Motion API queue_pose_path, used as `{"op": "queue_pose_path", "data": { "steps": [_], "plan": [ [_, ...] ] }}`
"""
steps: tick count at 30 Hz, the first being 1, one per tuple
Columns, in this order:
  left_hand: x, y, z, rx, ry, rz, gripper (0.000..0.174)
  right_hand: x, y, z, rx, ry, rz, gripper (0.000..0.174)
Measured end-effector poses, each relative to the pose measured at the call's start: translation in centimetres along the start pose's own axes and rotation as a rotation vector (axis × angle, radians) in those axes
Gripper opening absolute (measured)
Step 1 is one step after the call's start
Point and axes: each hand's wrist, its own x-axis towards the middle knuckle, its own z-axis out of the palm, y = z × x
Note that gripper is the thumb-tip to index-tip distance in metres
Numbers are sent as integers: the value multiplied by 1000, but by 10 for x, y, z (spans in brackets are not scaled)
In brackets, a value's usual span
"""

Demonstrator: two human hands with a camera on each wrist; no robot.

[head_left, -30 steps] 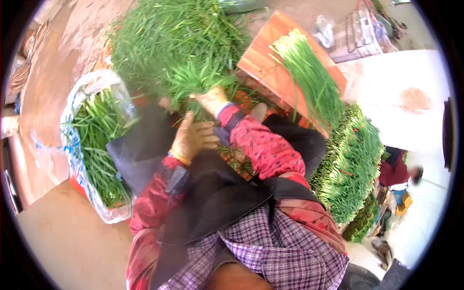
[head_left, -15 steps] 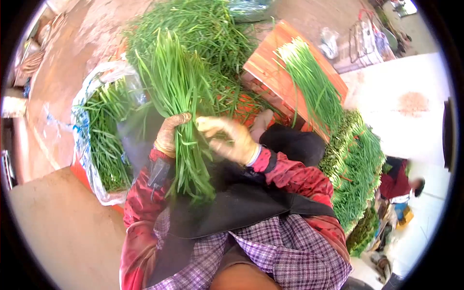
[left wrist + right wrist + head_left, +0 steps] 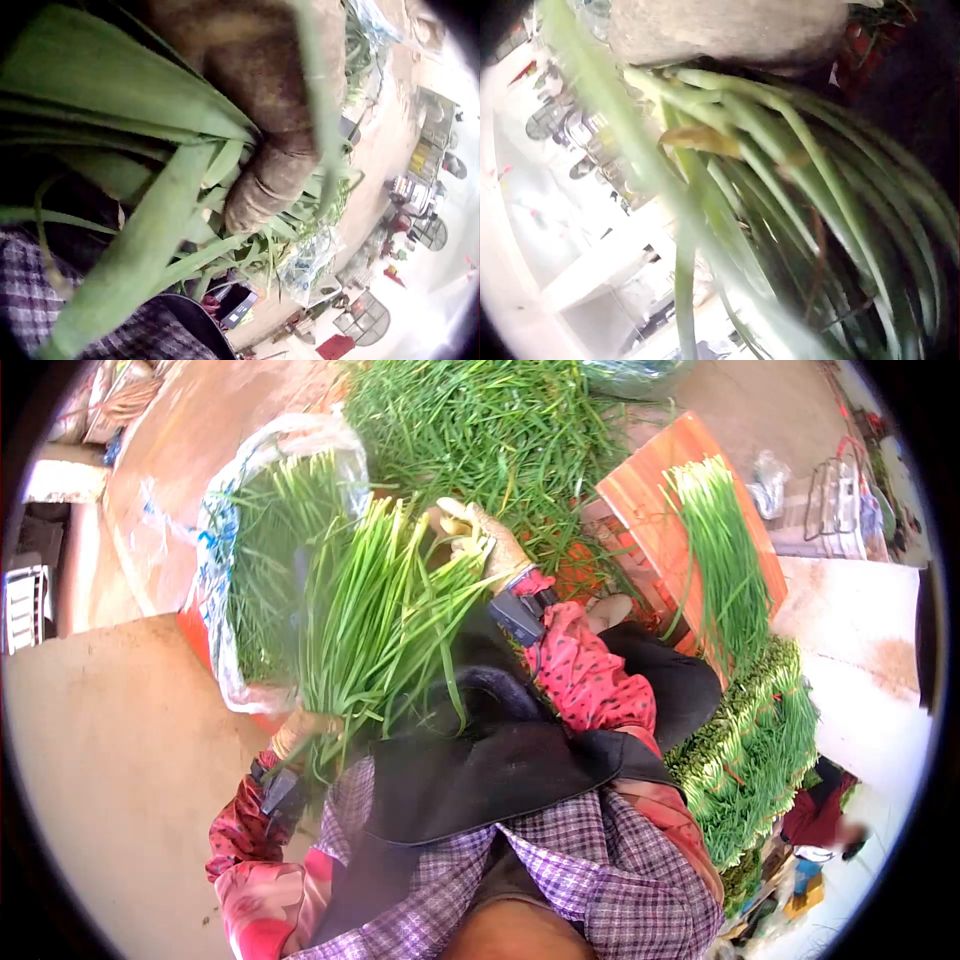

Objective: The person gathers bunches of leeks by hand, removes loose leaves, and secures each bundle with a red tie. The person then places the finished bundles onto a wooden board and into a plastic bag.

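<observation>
A loose bunch of garlic chives [image 3: 365, 610] is spread over the person's lap, its pale cut ends pointing away and its leaf ends toward the body. Low at the left, the left hand [image 3: 305, 732] grips the leaf ends; in the left wrist view a bent finger [image 3: 274, 180] crosses the flat leaves [image 3: 172, 195]. At the bunch's upper right, the right hand [image 3: 490, 540] has curled fingers around some pale stem ends. In the right wrist view, stems [image 3: 780, 135] run out from under that hand [image 3: 727, 30], one bearing a yellowed piece. Leaves partly hide both hands.
A large heap of chives [image 3: 490, 440] lies in front. At left stands a plastic-lined crate [image 3: 230, 690] of chives. On the right, a trimmed bundle [image 3: 725, 560] lies on an orange board [image 3: 640, 485], and stacked tied bundles [image 3: 760, 750] sit beside the right knee.
The right hand rose from the heap, and the left hand held the bunch leaves-up. Now the bunch is turned, stem ends away; the left hand is lower left, the right at the stems.
</observation>
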Motion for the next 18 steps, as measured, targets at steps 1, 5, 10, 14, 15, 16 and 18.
{"op": "queue_pose_path", "data": {
  "steps": [1,5,10,14,15,16,18],
  "plan": [
    [-8,9,14,-112,32,-9,54,-1,-5,2,-118,-91,107,45],
    [-9,21,50,-559,-68,34,66,13,-30,-36,-192,299,-93,25],
    [16,-36,16,-402,-33,134,56,-28,-129,-17,-449,301,-185,28],
    [-6,30,56,-389,95,-13,51,-46,-58,67,-825,57,339,24],
    [-14,43,58,-327,109,-12,49,-46,-29,81,-973,68,451,21],
    [-21,56,57,-266,126,-12,46,-47,-4,84,-881,75,409,18],
    [-36,73,48,-205,166,10,39,-50,15,72,-690,35,349,21]
  ]
}}
